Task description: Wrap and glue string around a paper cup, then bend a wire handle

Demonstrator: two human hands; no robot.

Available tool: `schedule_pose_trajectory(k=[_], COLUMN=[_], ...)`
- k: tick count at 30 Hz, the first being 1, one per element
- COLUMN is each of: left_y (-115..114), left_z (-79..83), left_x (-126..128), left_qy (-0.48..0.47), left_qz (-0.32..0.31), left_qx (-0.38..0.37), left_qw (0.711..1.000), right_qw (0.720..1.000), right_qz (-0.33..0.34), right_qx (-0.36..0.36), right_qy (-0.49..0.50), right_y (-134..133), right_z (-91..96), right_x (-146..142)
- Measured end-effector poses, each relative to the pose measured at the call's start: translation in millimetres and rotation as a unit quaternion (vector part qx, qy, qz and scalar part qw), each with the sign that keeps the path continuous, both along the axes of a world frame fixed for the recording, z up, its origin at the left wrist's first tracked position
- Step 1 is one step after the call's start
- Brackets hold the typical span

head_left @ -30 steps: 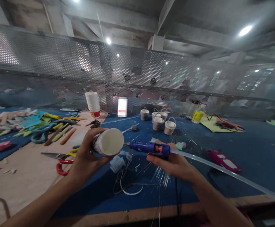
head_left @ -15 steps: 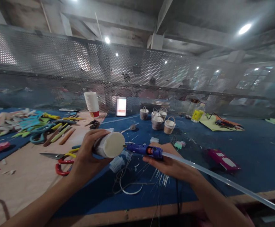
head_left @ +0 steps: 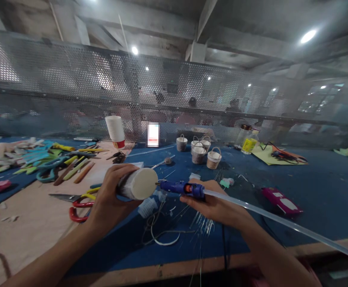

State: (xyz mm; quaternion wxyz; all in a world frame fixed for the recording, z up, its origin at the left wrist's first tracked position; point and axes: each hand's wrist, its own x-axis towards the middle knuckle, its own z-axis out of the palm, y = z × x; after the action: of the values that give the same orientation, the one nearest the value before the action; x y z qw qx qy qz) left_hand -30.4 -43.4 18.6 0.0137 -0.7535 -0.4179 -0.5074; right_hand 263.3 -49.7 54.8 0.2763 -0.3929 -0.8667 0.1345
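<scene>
A paper cup (head_left: 145,183) is gripped in my left hand (head_left: 109,195), tilted on its side with its pale round base facing right. My right hand (head_left: 210,203) is closed around a blue hot glue gun (head_left: 176,189), and a long clear glue stick (head_left: 258,212) runs out of its back end. The gun's nozzle points left and is at the edge of the cup's base; whether it touches is too fine to tell. Below them, strands of cord (head_left: 165,239) and thin wires (head_left: 204,223) lie on the blue table cover.
Several small handled buckets (head_left: 198,154) stand at the back. Red-handled scissors (head_left: 80,213) lie beside my left forearm. A stack of paper cups (head_left: 114,129) and a lit phone (head_left: 153,134) are farther back. A magenta packet (head_left: 281,201) lies right, and bottles (head_left: 250,144) stand before the perforated metal screen (head_left: 162,87).
Almost nothing differs. The view has shifted very slightly, while both hands keep the cup and the glue gun in the same position against each other.
</scene>
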Motion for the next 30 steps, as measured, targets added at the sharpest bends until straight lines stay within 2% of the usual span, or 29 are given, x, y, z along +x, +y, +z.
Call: schedule_pose_trajectory(k=[22, 26, 30], left_y=[-1.3, 0.1, 0.3], left_z=[2.5, 2.0, 1.1], left_x=[5.5, 6.1, 6.3], left_qy=[0.014, 0.03, 0.02], left_qz=[-0.035, -0.022, -0.039], left_qx=[-0.008, -0.017, -0.056], left_qw=[0.999, 0.999, 0.997], right_qw=[1.0, 0.996, 0.985], right_qz=[-0.007, 0.018, 0.008], right_qx=[-0.012, -0.034, -0.08], right_qy=[0.028, 0.079, 0.155], right_y=[3.9, 3.6, 4.7], right_z=[-1.7, -2.0, -7.8], right_x=[-1.1, -0.2, 1.4])
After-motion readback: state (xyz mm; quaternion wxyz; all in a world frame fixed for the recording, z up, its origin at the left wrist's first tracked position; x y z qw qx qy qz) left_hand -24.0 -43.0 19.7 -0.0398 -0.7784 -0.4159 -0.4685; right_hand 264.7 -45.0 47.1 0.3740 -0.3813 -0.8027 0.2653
